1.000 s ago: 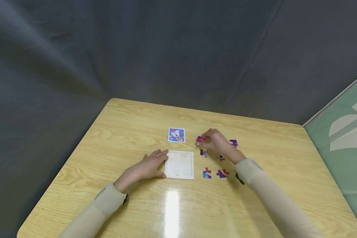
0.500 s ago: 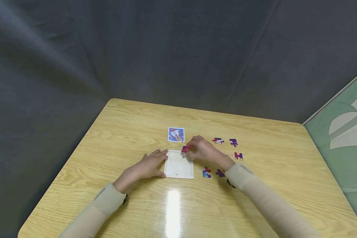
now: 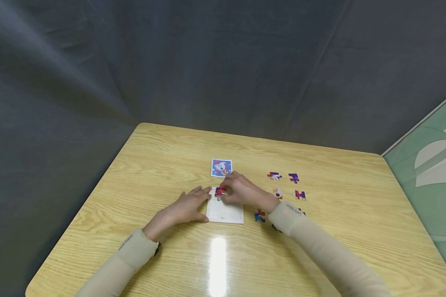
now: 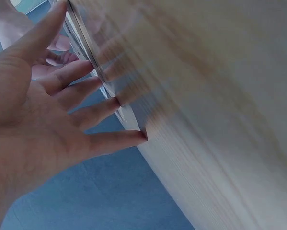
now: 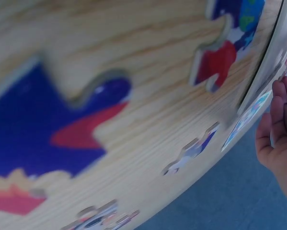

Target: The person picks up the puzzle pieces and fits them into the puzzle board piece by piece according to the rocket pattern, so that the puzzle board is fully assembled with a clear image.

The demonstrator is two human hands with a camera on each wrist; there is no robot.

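Observation:
My right hand point(image 3: 241, 190) pinches a red and purple jigsaw piece point(image 3: 219, 192) at the upper left part of a white puzzle board point(image 3: 226, 212). Whether that piece touches the board cannot be made out. With its fingers spread, my left hand point(image 3: 187, 206) rests against the board's left edge. In the left wrist view, the fingertips of the left hand point(image 4: 47, 115) touch the tabletop and the board's side. The right wrist view has the right hand point(image 5: 280, 129) at its right edge, with loose blue and red jigsaw pieces point(image 5: 52, 124) in the foreground.
A small picture card point(image 3: 221, 167) of a cartoon figure lies beyond the board. Several loose jigsaw pieces, such as a purple piece point(image 3: 294, 177) and a blue and red piece point(image 3: 259, 216), lie to the right on the wooden table point(image 3: 163, 156). A dark curtain point(image 3: 223, 74) hangs behind.
My right hand has carried the jigsaw piece leftward and slightly nearer, from among the loose pieces to the board's upper left. The left hand has stayed in place.

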